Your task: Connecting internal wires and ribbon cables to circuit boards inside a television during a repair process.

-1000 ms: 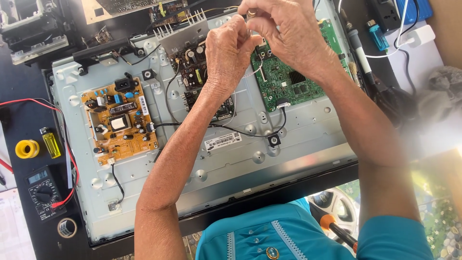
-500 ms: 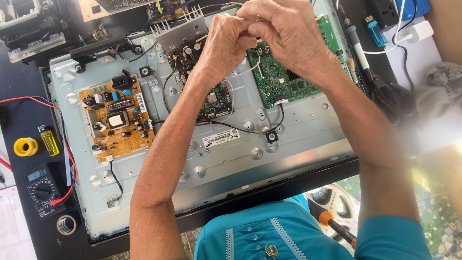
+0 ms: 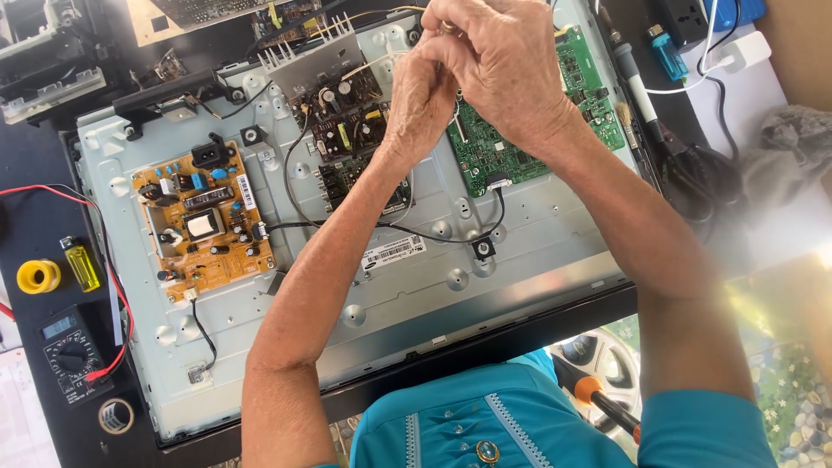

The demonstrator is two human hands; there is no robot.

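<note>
Both hands are raised together over the far edge of an opened flat-screen chassis, a pale metal back panel lying flat on a dark bench. The left hand is curled closed, fingertips pinched up against the right hand, which is also closed, fingers bent over. They touch at the fingertips, where a small brass-coloured bit shows between them; what it is cannot be told, nor whether it is a wire end. A thin white wire hangs just below the hands.

Under the hands lies a green board, toward the panel's far right. Just left of it, under the left wrist, sits a dark board with finned metal heat sinks. At the panel's left side lies an orange board with a narrow white label strip along its right edge. A white rectangular sticker with black bars is stuck near the panel's middle, slightly tilted.

On the bench's left edge: a yellow tape roll, a yellow lighter, and a black meter with a red lead. At the near right edge an orange-handled screwdriver shows below the panel.
</note>
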